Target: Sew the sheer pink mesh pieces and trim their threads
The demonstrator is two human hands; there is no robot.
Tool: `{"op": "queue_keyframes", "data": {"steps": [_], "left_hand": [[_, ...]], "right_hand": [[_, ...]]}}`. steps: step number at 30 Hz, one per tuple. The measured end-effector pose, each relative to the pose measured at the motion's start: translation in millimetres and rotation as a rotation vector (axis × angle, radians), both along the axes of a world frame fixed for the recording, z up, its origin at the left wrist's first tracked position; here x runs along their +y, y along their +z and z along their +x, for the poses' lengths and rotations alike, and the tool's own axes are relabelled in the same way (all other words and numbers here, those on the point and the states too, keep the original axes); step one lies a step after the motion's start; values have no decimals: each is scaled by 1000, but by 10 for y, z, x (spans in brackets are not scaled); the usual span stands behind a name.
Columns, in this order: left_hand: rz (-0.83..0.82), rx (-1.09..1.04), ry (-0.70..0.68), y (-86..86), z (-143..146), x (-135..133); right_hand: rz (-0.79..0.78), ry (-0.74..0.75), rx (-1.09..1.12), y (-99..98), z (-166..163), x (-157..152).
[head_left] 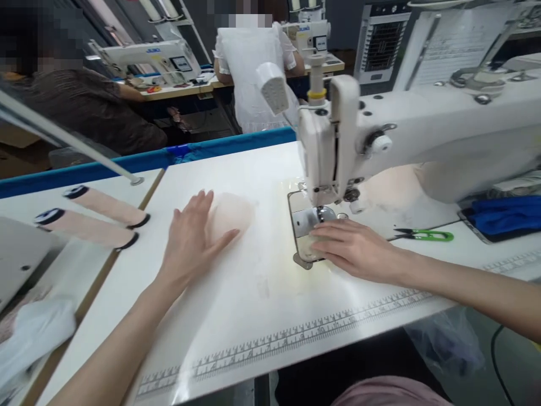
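My left hand (pixel 192 234) rests on the white table with its fingers and thumb spread. Between its fingers and thumb, a sheer pale pink piece of fabric (pixel 232 217) lies flat, faint against the tabletop. A white sewing machine (pixel 323 146) stands to the right. My right hand (pixel 359 248) lies low over the metal needle plate (pixel 305 223), its fingers stretched out just in front of the presser foot (pixel 320 214). No object shows in it, though the undersides of its fingers are hidden. Green-handled thread snips (pixel 431 235) lie beyond my right wrist.
Two pale pink thread cones (pixel 91 228) lie at the left. A printed ruler (pixel 253 352) runs along the table's front edge. Blue cloth (pixel 505 214) sits in a tray at the right. White cloth (pixel 38 332) is at lower left. Two people work at machines behind.
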State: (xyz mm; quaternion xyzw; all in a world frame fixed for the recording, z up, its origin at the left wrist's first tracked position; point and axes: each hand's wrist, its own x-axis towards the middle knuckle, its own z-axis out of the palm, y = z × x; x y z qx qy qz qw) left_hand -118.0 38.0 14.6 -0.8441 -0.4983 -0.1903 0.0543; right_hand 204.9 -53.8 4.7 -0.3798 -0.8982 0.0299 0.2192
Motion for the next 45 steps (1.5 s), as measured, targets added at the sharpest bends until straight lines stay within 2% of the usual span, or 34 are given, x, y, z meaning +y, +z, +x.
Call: {"op": "queue_keyframes", "data": {"steps": [4, 6, 7, 8, 11, 15, 18, 22, 28, 32, 36, 39, 40, 42, 45], "left_hand": [[418, -2, -257, 55, 269, -199], [416, 82, -438, 50, 494, -321], [460, 56, -574, 42, 630, -382], [428, 46, -671, 30, 779, -440], [327, -6, -846, -14, 1263, -578], [203, -36, -881, -61, 1826, -646], [146, -18, -925, -70, 2095, -643], [136, -18, -937, -52, 2269, -632], [115, 42, -873, -40, 2416, -599], [85, 108, -784, -123, 2673, -476], [-7, 106, -682, -260, 2946, -302], [-41, 82, -685, -310, 2991, -261], [-58, 75, -702, -304, 2962, -284], [-99, 52, -748, -254, 2833, -392], [-163, -86, -753, -116, 2490, -670]], "right_hand": [[60, -203, -10, 99, 610, -107], [76, -366, -42, 162, 915, -100], [71, -453, -54, 193, 1050, -91], [60, -530, -60, 221, 1167, -80], [5, -664, -73, 272, 1382, -38], [-56, -638, -151, 270, 1415, 48], [-66, -615, -238, 261, 1371, 120], [-81, -607, -350, 282, 1331, 182], [-29, -653, -310, 277, 1364, 227], [86, -721, -243, 265, 1402, 222], [181, -629, -211, 401, 1348, 34], [62, -526, -137, 575, 1212, -247], [-29, -470, -75, 627, 1157, -348], [-261, -315, 79, 701, 1046, -534], [-490, -215, 334, 716, 903, -716]]}}
